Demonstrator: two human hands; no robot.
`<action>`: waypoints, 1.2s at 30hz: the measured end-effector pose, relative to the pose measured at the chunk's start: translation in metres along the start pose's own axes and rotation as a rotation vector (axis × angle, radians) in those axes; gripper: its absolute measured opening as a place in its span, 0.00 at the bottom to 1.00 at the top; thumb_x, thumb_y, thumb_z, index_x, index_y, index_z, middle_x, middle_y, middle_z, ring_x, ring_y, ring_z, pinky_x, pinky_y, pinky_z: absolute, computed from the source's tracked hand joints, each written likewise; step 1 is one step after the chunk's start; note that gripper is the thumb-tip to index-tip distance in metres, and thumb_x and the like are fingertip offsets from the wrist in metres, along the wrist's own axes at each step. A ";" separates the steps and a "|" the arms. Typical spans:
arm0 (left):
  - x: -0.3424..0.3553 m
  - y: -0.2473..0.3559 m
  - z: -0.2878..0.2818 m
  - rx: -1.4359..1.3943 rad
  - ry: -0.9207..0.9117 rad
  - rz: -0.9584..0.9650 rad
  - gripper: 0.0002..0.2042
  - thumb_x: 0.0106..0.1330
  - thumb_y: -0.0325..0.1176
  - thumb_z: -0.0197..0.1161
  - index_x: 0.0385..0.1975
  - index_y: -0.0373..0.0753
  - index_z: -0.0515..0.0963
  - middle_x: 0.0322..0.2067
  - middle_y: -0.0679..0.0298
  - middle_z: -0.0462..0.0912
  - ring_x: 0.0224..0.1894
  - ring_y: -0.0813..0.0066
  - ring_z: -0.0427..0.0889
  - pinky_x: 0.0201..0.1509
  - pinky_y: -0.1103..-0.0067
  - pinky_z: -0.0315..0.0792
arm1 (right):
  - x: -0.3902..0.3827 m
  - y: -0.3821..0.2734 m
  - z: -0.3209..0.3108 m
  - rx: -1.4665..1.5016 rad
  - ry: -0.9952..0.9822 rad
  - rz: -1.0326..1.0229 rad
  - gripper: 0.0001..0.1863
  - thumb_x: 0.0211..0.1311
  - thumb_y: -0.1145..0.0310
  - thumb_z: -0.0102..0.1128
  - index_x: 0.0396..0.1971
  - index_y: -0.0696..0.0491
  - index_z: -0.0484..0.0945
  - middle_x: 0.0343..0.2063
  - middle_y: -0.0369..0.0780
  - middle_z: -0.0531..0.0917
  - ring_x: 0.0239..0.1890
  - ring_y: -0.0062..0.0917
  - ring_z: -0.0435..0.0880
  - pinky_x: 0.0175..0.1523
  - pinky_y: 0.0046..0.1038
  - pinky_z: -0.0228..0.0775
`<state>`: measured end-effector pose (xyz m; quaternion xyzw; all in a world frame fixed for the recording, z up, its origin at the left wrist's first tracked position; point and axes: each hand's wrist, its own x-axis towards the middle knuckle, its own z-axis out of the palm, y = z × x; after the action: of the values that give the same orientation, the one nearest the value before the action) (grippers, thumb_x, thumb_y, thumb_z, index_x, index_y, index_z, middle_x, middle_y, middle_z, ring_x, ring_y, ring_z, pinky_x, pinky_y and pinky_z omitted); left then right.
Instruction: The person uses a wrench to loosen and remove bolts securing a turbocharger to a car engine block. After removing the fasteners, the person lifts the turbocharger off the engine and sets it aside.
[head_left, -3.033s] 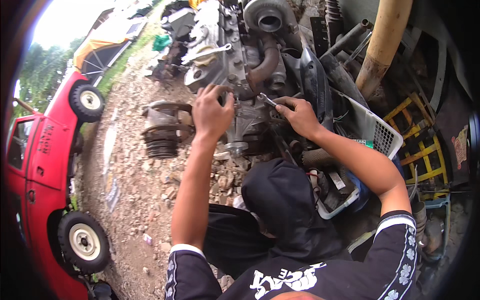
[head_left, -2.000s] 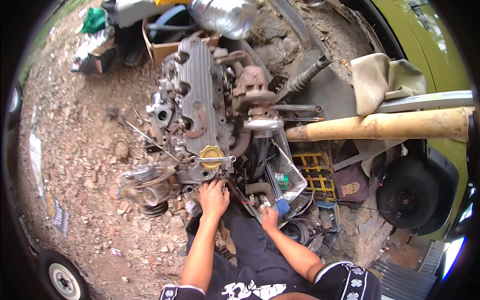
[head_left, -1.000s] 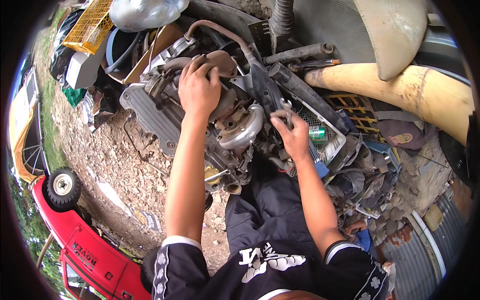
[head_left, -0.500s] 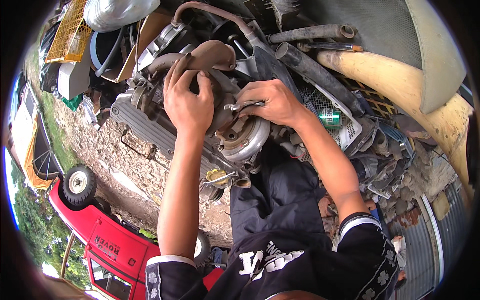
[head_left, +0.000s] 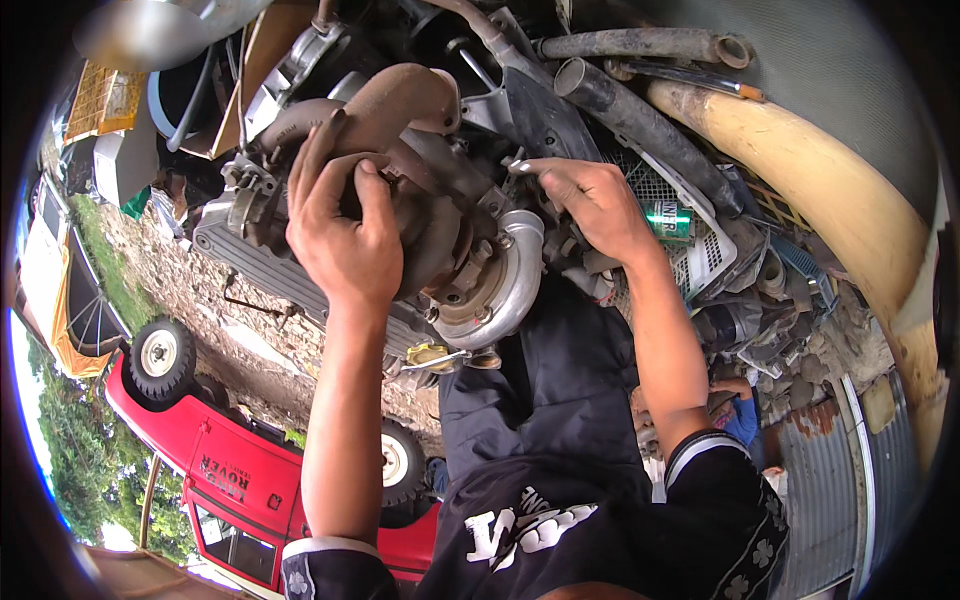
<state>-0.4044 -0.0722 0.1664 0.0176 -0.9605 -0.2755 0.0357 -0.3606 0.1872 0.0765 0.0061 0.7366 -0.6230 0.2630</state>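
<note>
An engine with a ribbed grey cover [head_left: 265, 250] lies before me, its rusty exhaust manifold [head_left: 405, 105] uppermost. A turbocharger with a silver rounded housing [head_left: 520, 270] sits on its near side. My left hand [head_left: 345, 235] rests against the manifold's left side, fingers curled and thumb close to them; what lies between them is hidden. To the right of the turbocharger, my right hand [head_left: 595, 210] is closed on a small wrench [head_left: 518, 165], whose shiny end sticks out past the fingertips, apart from the housing. Another silver tool [head_left: 437, 361] lies across a yellow cap at the engine's near edge.
Black pipes [head_left: 640, 135], a white plastic crate [head_left: 700, 262] with a green can [head_left: 668, 222], and a long tan curved panel [head_left: 780, 160] crowd the right. Cartons and a yellow crate [head_left: 105, 100] stand far left. Near left is a red vehicle [head_left: 215, 460]; a person in blue [head_left: 740, 415] shows behind my right arm.
My right hand has drawn back to the right and away from the turbocharger, with the wrench in it. My left hand has shifted left along the manifold. The view has tilted slightly.
</note>
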 end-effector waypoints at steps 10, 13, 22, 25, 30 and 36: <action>0.002 0.001 0.000 -0.024 -0.037 -0.022 0.09 0.66 0.28 0.60 0.36 0.33 0.87 0.56 0.52 0.85 0.63 0.53 0.80 0.69 0.64 0.69 | 0.033 -0.021 0.022 0.073 -0.310 -0.028 0.21 0.60 0.58 0.75 0.43 0.59 0.85 0.33 0.41 0.90 0.38 0.26 0.88 0.49 0.29 0.77; 0.001 -0.001 -0.001 -0.018 -0.027 -0.015 0.10 0.67 0.29 0.60 0.36 0.33 0.88 0.55 0.51 0.85 0.61 0.55 0.81 0.68 0.66 0.70 | 0.039 -0.020 0.020 0.054 -0.377 0.013 0.21 0.58 0.59 0.76 0.45 0.58 0.87 0.36 0.43 0.91 0.40 0.28 0.89 0.52 0.30 0.77; -0.002 -0.005 0.001 -0.046 -0.013 -0.082 0.12 0.69 0.34 0.62 0.39 0.31 0.87 0.51 0.52 0.87 0.53 0.58 0.87 0.60 0.71 0.75 | 0.033 -0.022 0.028 0.002 -0.313 0.015 0.18 0.55 0.61 0.78 0.41 0.56 0.89 0.34 0.43 0.91 0.38 0.24 0.88 0.50 0.29 0.76; -0.002 -0.008 0.001 -0.039 0.002 -0.046 0.13 0.69 0.34 0.62 0.40 0.31 0.87 0.48 0.52 0.88 0.51 0.58 0.87 0.59 0.71 0.75 | 0.027 -0.024 0.030 -0.073 -0.266 0.010 0.17 0.55 0.61 0.78 0.40 0.56 0.90 0.34 0.42 0.91 0.37 0.22 0.88 0.49 0.29 0.76; -0.003 -0.008 0.000 -0.007 0.007 -0.049 0.14 0.69 0.37 0.61 0.41 0.33 0.88 0.41 0.54 0.89 0.44 0.62 0.87 0.54 0.71 0.75 | 0.014 -0.009 0.032 0.021 -0.154 0.016 0.19 0.60 0.56 0.75 0.43 0.55 0.89 0.31 0.43 0.90 0.35 0.21 0.87 0.47 0.26 0.76; -0.001 -0.009 0.000 -0.042 -0.012 -0.015 0.16 0.68 0.40 0.60 0.40 0.34 0.88 0.37 0.55 0.90 0.40 0.60 0.88 0.50 0.70 0.77 | 0.019 -0.016 0.034 -0.187 -0.191 -0.034 0.20 0.55 0.49 0.74 0.43 0.45 0.91 0.33 0.42 0.91 0.39 0.33 0.90 0.51 0.32 0.77</action>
<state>-0.4029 -0.0794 0.1618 0.0226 -0.9545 -0.2960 0.0284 -0.3690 0.1463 0.0804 -0.0901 0.7631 -0.5538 0.3207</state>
